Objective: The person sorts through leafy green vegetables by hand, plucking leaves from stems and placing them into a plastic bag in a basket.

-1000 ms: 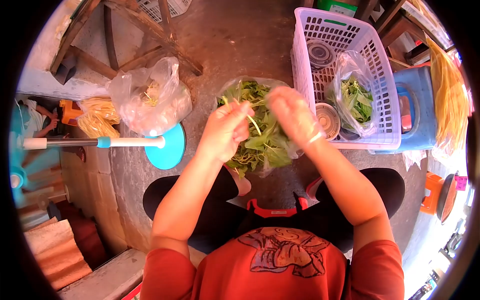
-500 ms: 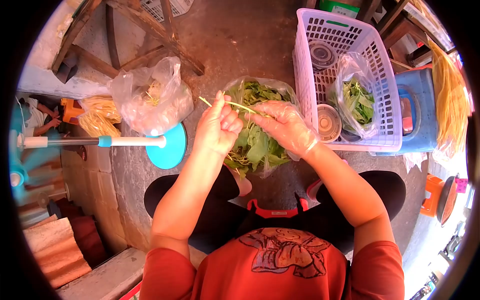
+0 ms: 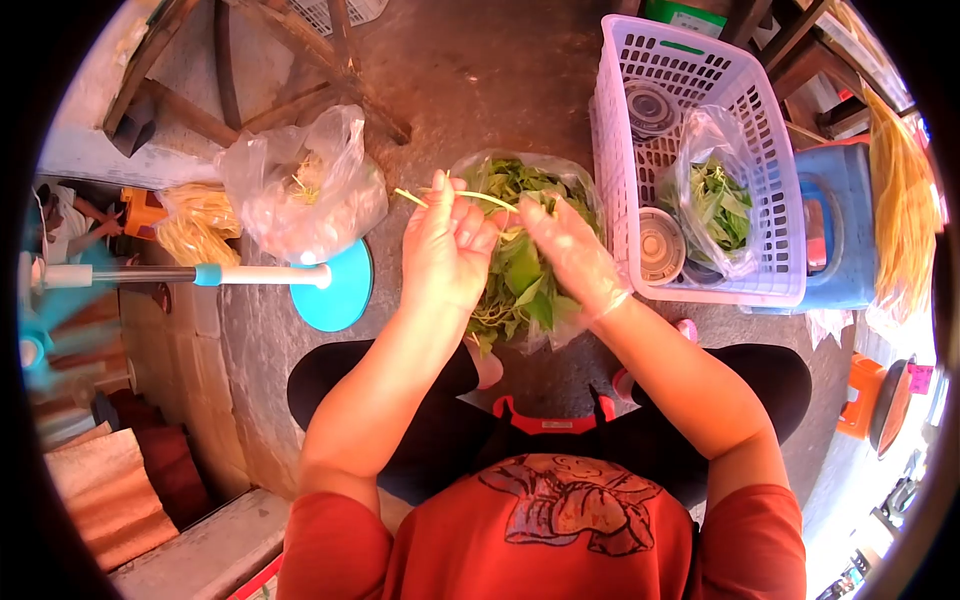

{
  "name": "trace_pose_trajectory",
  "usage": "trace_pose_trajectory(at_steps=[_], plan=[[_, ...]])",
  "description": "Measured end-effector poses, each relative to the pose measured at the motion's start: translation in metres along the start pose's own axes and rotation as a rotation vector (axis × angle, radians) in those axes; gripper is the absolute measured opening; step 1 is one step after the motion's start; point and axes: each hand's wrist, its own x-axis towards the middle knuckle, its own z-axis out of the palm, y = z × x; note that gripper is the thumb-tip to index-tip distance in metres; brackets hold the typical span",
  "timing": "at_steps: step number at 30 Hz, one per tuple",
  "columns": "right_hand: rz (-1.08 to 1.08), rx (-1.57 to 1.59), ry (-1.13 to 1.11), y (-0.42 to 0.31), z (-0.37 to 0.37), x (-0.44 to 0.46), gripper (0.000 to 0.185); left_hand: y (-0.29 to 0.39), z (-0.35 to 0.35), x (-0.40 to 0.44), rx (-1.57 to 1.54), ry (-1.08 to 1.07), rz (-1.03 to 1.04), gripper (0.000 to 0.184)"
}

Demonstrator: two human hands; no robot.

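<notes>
Brown floor [image 3: 480, 80], stem [image 3: 488, 199] spanning both hands' fingers [image 3: 438, 195]

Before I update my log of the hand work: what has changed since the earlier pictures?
Since the first picture, the right hand, then apart, has come to the right end of the stem, apparently pinching it. The left hand keeps its pinch; the stem, slanting down then, now lies nearly level between the hands. The basket and the fan's turquoise base stay as they were.
</notes>
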Motion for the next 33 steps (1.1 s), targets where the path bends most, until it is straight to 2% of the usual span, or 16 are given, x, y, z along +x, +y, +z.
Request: trace_pose_trajectory(at_steps=[1,4,5,9,12,13,14,16,18,20,22,24,26,29,32,33], plan=[[-0.178,-0.156,-0.001,0.003,0.005,-0.002,0.042,-0.001,-0.002,0.001,-0.005,-0.017,-0.009,0.023],[-0.273,-0.278,0.045,0.005,0.01,-0.006,0.035,-0.001,-0.001,-0.003,-0.005,-0.03,-0.037,0.023],[-0.23,-0.249,0.028,0.001,0.01,-0.005,0.029,-0.001,-0.001,-0.003,0.001,-0.037,-0.024,0.023],[-0.336,-0.243,0.054,-0.004,0.003,-0.002,0.019,0.005,-0.003,-0.004,0.025,-0.028,0.081,0.023],[-0.141,-0.105,0.236,-0.023,-0.016,0.01,0.014,0.025,-0.01,0.004,0.031,-0.065,0.231,0.024],[0.009,0.135,0.268,-0.038,-0.014,0.006,0.016,0.029,-0.009,0.003,0.064,-0.043,0.267,0.022],[0.012,0.1,0.213,-0.04,-0.019,0.007,0.018,0.031,-0.007,0.001,0.097,-0.019,0.305,0.019],[0.022,0.028,0.1,-0.045,-0.033,0.013,0.02,0.024,-0.02,0.001,0.375,-0.009,0.198,0.011],[0.018,-0.312,0.141,-0.046,-0.036,0.014,0.023,0.01,-0.048,0.002,0.657,-0.065,-0.006,0.005],[-0.055,-0.546,0.146,-0.031,-0.045,0.02,0.026,-0.01,-0.103,0.008,0.95,-0.165,-0.298,0.018],[-0.039,-0.644,0.127,-0.018,-0.052,0.028,0.027,-0.031,-0.106,-0.01,1.365,-0.134,-0.467,0.019],[-0.007,-0.639,0.037,-0.03,-0.042,0.02,0.027,-0.059,-0.136,-0.017,1.435,-0.324,-0.256,0.021],[-0.06,-0.649,0.03,-0.022,-0.04,0.02,0.027,-0.081,-0.152,-0.015,1.393,-0.312,-0.063,0.021],[-0.111,-0.697,-0.047,-0.018,-0.04,0.018,0.027,-0.085,-0.149,-0.004,1.309,-0.234,-0.175,0.019],[-0.206,-0.856,-0.139,-0.029,-0.04,0.009,0.031,-0.052,-0.096,0.0,1.103,-0.286,-0.131,0.009],[-0.237,-0.857,-0.201,-0.03,-0.041,0.008,0.033,-0.04,-0.08,0.002,1.151,-0.371,0.002,0.009]])
